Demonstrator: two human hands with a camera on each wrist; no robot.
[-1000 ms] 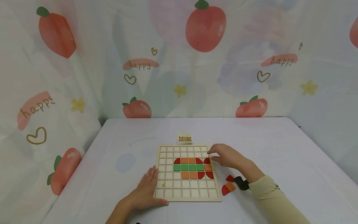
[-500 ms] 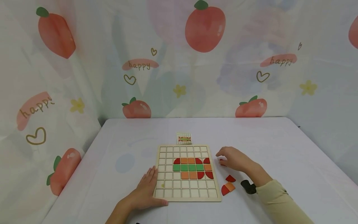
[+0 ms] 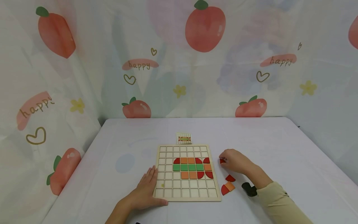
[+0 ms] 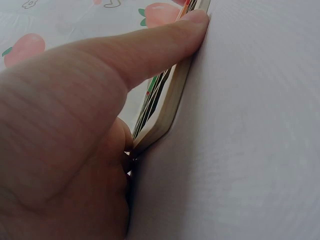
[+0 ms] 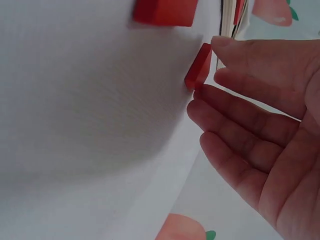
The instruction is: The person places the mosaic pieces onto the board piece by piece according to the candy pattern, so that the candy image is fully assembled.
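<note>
Along the left edge of the wooden grid board, from where I watch, the person's left hand rests with fingers straight and close together, its thumb lying out along the near edge. Off the board's right side, I see the right hand curled over a red quarter-round tile — thumb and fingertips pinch it just above or on the white tablecloth; I cannot tell whether it has left the cloth.

On the board, which sits flat in the middle of the table's near half, I count four green squares in a row, running into an orange square at the right-hand column. Two orange squares and three red rounded tiles fill the row beyond; two orange squares and two red tiles make up the row nearer the person.

Right of the board I have a loose orange tile touching one red tile, with another red tile just beyond. A black object shows beside the right sleeve. Past the board's far edge lies a small pattern card — behind it hangs a peach-printed curtain.
</note>
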